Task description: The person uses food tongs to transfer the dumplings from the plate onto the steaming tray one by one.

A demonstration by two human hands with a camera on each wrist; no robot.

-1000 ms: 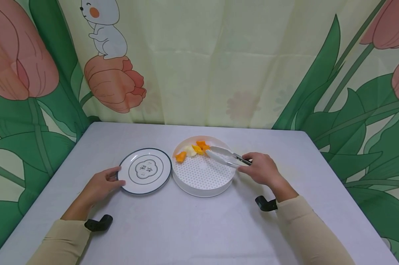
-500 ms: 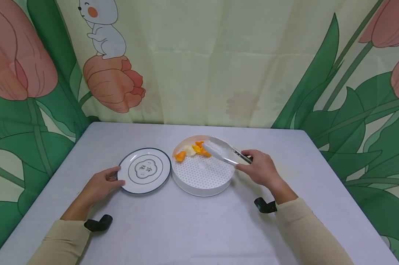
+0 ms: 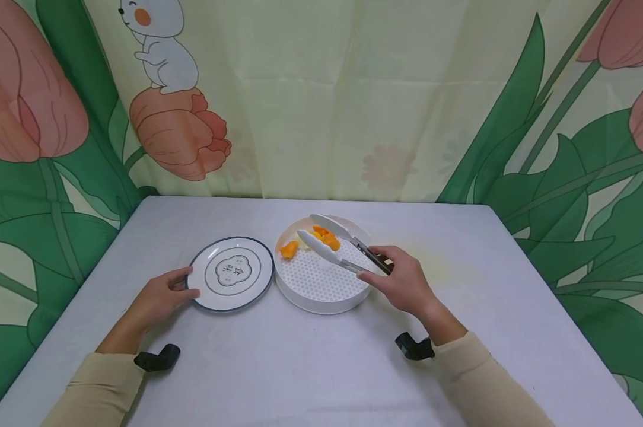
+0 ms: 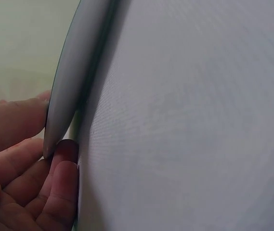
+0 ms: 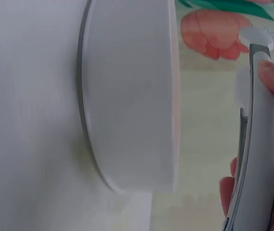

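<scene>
My left hand (image 3: pixel 158 299) grips the left rim of a white plate (image 3: pixel 200 267) with a dark edge and a printed centre. In the left wrist view, the thumb and fingers lie on either side of the plate's edge (image 4: pixel 71 72). My right hand (image 3: pixel 404 284) holds metal tongs (image 3: pixel 324 251) with pale tips, their arms spread apart over a round white container (image 3: pixel 321 281). Inside it, orange pieces (image 3: pixel 330 241) lie near the far side, with another orange piece (image 3: pixel 288 249) at the left. A pale piece is mostly hidden behind the tongs.
The plate sits immediately left of the container, close to its wall. Both stand on a table with a white cloth (image 3: pixel 279 367). Behind the table hangs a curtain (image 3: pixel 300 118) printed with tulips and a white animal.
The tongs have risen and shifted left above the orange pieces, their arms spreading wider. My right hand moved left with them. My left hand still holds the plate's rim in place.
</scene>
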